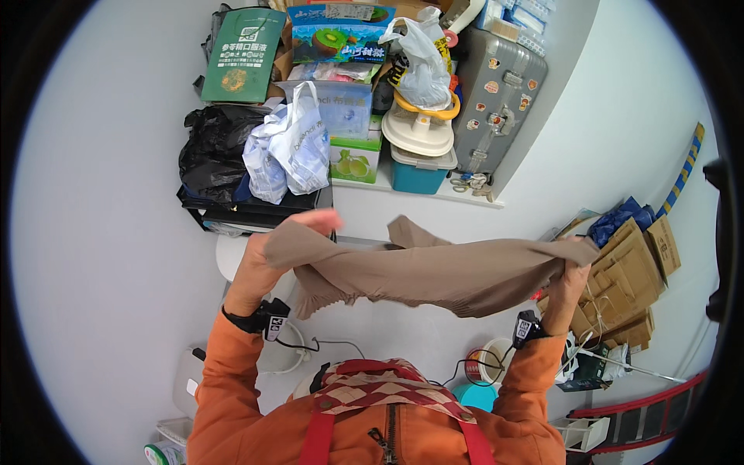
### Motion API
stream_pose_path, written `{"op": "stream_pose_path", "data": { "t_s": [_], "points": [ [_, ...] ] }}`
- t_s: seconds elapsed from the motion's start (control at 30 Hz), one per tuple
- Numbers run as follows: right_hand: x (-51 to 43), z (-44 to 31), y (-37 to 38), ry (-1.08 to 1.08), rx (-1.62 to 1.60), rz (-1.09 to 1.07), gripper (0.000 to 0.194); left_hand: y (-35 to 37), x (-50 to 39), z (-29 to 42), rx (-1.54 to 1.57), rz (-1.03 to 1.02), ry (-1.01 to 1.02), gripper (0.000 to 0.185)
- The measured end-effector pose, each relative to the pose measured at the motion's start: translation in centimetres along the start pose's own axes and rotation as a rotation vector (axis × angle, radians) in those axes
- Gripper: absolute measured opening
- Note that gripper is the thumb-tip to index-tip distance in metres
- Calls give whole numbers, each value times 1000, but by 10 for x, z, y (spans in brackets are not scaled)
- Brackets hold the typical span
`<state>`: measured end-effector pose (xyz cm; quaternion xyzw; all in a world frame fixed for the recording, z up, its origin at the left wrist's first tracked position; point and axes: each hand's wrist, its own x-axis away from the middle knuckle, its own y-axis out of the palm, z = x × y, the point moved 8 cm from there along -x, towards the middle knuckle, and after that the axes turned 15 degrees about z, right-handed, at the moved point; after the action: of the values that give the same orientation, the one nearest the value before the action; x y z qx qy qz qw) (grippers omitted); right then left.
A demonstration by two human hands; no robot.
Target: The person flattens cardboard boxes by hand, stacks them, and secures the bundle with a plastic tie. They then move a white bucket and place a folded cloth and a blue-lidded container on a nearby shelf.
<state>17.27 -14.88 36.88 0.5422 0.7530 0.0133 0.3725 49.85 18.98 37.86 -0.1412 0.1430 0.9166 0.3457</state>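
A taupe cloth garment point(430, 273) with gathered, elastic-looking edges stretches between my raised hands in the head view. My left hand point(261, 256) is at its left end; the cloth drapes over the palm and hides part of the grasp, while some fingers extend above it, blurred. At the right end, my right hand point(569, 279) grips a bunched corner. A loose flap of the fabric sticks up behind the middle. Both wrists carry black straps with small devices and cables.
Beyond my hands, a shelf ledge point(372, 185) holds cartons, plastic bags, a teal bin point(419, 175) and a grey suitcase point(497, 99). Flattened cardboard point(625, 273) leans at the right, above a red-edged ladder point(645, 427). Buckets point(497, 356) stand on the floor near my body.
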Motion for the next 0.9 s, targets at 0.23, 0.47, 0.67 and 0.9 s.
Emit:
{"op": "stream_pose_path", "data": {
  "t_s": [0.23,0.47,0.67,0.9],
  "points": [
    [31,79,208,203,64,-357,21,56,-59,5,344,-126,59,42],
    [98,96,330,53,12,-747,10,29,-43,-78,-27,-211,-234,47],
    [108,213,316,468,71,-792,42,-38,-51,-99,-31,253,-362,34],
    [246,247,282,879,235,-1387,74,-54,-109,-75,137,509,-181,42]
  ]
}}
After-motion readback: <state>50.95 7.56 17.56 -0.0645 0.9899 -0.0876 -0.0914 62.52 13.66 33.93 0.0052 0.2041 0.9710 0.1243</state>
